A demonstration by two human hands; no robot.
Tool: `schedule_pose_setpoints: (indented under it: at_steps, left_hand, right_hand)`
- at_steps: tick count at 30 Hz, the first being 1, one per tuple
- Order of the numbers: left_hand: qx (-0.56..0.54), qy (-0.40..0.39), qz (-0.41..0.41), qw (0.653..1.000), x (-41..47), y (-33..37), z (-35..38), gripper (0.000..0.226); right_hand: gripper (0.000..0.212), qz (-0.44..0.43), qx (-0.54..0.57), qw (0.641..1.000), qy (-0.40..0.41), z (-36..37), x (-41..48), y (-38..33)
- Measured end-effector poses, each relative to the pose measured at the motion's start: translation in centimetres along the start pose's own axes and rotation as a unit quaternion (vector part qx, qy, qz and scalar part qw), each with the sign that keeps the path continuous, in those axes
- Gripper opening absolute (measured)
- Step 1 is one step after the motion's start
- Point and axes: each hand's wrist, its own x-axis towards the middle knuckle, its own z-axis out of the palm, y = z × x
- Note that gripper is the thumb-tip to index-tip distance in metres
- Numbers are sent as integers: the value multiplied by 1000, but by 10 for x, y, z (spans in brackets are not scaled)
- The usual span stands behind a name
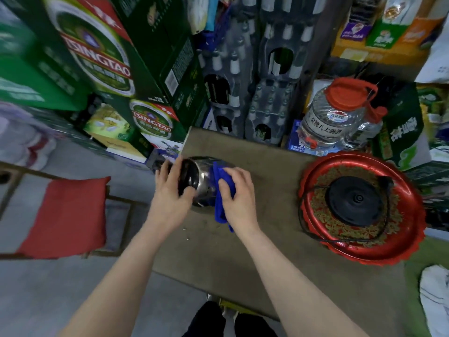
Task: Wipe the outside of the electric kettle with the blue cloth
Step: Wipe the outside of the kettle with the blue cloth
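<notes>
At the tabletop's (267, 166) left edge the kettle (202, 181) is clasped in the left hand's (170, 193) grip; the blue cloth (220, 210) is clamped against it by the right hand's (237, 193) grip

The electric kettle (202, 176) is seen tipped on its side at the left edge of the tabletop (267, 215), its dark end gripped by the left hand (171, 190). The blue cloth (220, 207) is held against its steel body by the right hand (237, 190). A black power base (354, 200) is set on a red tray (388, 249) to the right.
</notes>
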Motion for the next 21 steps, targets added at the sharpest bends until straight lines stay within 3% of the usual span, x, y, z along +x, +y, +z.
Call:
schedule_pose_setpoints:
  at_steps: [3,7,13,15,18,19,21]
  left_hand:
    - [-51,47,-110,991,-10,-14,-1,87]
    - [-37,48,-137,989,-17,-39,-8,98]
    - [-7,16,-55,998,-14,-50,-15,96]
    - [3,-2,-29,1000,-13,-47,-18,94]
    - [7,-26,11,1000,-13,-42,-18,94]
    - [12,-31,26,999,-13,-40,-17,93]
    - [21,-32,43,998,-9,-39,-14,93]
  right_hand:
    - [29,-56,-57,996,-41,14,-27,-2]
    - [30,-101,-98,990,-26,27,-33,-5]
    - [32,-241,-182,951,-75,40,1,-21]
    - [30,-204,-203,957,-45,31,21,0]
    - [28,2,-172,985,13,3,40,37]
    - [27,32,-165,985,28,0,36,39]
    - [25,-24,-165,985,53,12,20,22]
